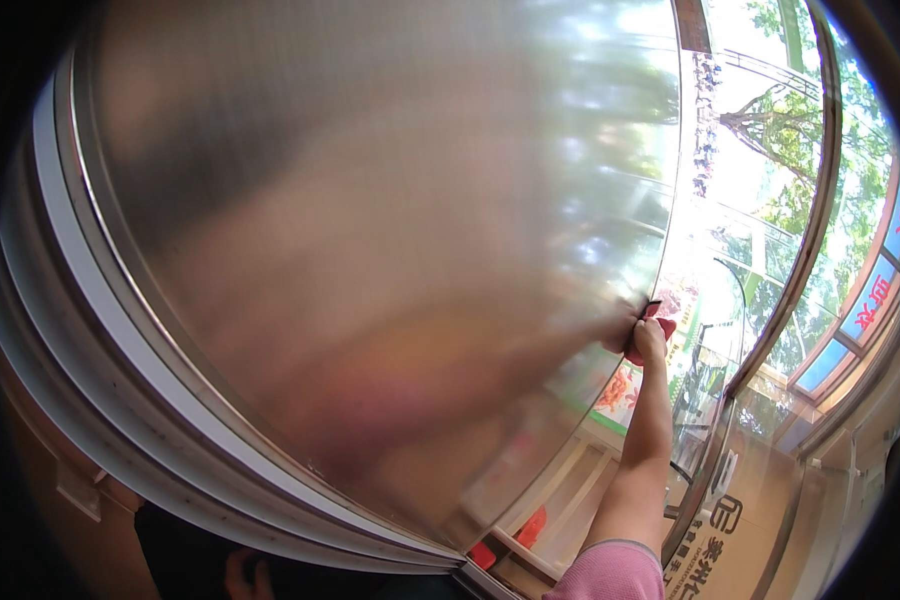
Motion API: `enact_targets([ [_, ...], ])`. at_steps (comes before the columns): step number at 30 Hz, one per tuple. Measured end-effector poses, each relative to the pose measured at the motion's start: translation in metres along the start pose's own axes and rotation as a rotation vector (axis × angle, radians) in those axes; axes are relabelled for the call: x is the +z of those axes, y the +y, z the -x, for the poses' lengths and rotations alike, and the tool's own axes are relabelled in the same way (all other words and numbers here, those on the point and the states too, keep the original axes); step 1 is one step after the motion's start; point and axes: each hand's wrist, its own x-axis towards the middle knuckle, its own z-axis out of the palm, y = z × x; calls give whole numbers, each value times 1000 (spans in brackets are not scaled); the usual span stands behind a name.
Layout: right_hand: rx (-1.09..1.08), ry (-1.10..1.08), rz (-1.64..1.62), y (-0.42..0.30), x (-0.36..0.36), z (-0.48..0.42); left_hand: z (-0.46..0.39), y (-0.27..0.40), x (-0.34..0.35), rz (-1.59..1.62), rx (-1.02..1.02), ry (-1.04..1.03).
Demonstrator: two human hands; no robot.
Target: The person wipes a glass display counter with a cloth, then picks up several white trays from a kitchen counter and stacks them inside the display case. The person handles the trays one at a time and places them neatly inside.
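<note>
My right hand (651,339) is closed on a red cloth (669,328) at the right edge of a large, shiny panel (390,225), apparently brushed metal. The cloth touches that edge, and a dark strip shows at its top. A blurred reflection of the arm and a pink sleeve spreads across the panel. My right arm is stretched out, with its pink sleeve (611,571) at the bottom. In shadow at the lower left, part of a hand, seemingly my left hand (246,576), shows against black fabric (187,551). Its fingers are cut off by the frame.
Ribbed metal framing (120,375) curves along the panel's left side. Right of the panel are a printed food poster (616,394), a pale slatted shelf (570,495) with a red item (531,527), and a dark window frame (795,285). A tan panel (750,517) bears writing.
</note>
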Motion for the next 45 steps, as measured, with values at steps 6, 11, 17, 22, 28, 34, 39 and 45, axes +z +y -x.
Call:
enact_targets([
  [6, -28, 64, -253, 0, -13, 31, 2, 7, -1, 5, -19, -14],
  [11, 55, 852, -530, -62, -49, 16, -5, 3, 2, 145, -118, -27],
  [17, -622, 459, -881, -187, -141, -13, 3, -57, 13, -185, 109, 70],
  [22, -340, 210, -1033, -153, -119, -30, -5, -39, 20, -161, 82, 60],
  [28, -398, 172, -837, -83, -70, -68, -11, -18, 25, -133, 118, 57],
  [34, -302, 268, -672, -53, -21, -29, -22, 7, 28, -110, 161, 53],
  [39, -156, 306, -492, -13, 20, -32, -35, 21, 37, -101, 180, 40],
  [45, 76, 18, -22, 12, 10, -46, -38, 28, 45, -90, 175, 26],
])
